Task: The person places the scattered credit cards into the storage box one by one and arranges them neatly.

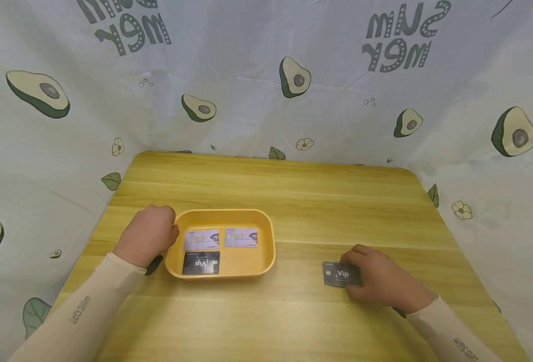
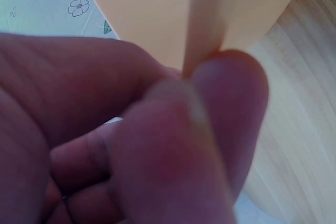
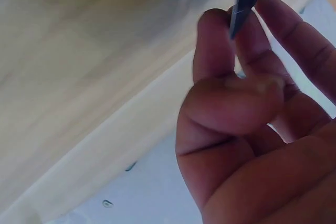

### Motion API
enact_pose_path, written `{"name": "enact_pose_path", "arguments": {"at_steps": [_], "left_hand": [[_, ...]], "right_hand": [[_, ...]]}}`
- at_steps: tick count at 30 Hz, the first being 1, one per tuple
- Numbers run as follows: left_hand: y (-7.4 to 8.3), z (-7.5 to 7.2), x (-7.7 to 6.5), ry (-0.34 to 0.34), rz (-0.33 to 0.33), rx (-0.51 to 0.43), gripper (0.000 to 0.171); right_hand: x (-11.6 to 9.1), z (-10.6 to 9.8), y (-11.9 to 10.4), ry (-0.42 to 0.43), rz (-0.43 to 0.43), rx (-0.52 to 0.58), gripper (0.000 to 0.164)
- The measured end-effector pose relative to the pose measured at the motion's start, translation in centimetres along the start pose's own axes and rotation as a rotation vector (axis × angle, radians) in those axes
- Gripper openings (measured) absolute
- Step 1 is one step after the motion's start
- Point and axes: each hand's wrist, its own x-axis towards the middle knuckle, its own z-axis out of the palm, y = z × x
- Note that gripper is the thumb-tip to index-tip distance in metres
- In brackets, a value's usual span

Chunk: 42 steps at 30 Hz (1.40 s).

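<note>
My left hand (image 1: 150, 234) pinches the left rim of a shallow yellow tray (image 1: 266, 216); in the left wrist view its fingertips meet on the tray's wall (image 2: 205, 19). Two pale purple VIP cards (image 1: 201, 240) lie side by side in the tray, with a black Vip card (image 1: 201, 263) in front of the left one. Off to the right of the tray, my right hand (image 1: 379, 276) holds another black Vip card (image 1: 336, 274) by its right end. Seen almost edge-on in the right wrist view, this card (image 3: 244, 9) sits among the fingertips.
A wooden table (image 1: 293, 322) with rounded far corners carries the tray. White cloth (image 1: 248, 115) printed with avocados and leaves hangs behind the table and along both sides.
</note>
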Motion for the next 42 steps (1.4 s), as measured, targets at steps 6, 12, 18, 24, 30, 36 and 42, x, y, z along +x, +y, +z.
{"name": "enact_pose_path", "arguments": {"at_steps": [6,12,18,24,30,36,42], "left_hand": [[0.1,0.2,0.1,0.015,0.009,0.003,0.025],[0.2,0.2,0.2,0.003,-0.012,0.0,0.022],[0.5,0.5,0.2,-0.001,-0.014,-0.004,0.021],[0.7,1.1,0.3,0.017,0.011,-0.019,0.024],[1.0,1.3,0.5,0.07,0.059,-0.033,0.03],[1.7,1.0,1.2,0.083,0.106,-0.021,0.032],[2.5,1.1,1.8,0.061,0.122,-0.031,0.029]], "right_hand": [[1.4,-1.5,0.0,0.1,-0.066,-0.079,0.048],[5.0,-4.4,-2.7,0.146,-0.116,-0.071,0.047],[9.9,-5.4,-6.7,0.102,-0.218,-0.031,0.045],[13.4,-5.0,-9.9,0.02,-0.362,-0.05,0.043],[15.7,-3.3,-11.7,-0.126,-0.403,-0.125,0.034],[17.0,-2.0,-12.8,-0.26,-0.343,-0.157,0.023],[18.0,-1.5,-13.1,-0.357,-0.314,-0.132,0.017]]}}
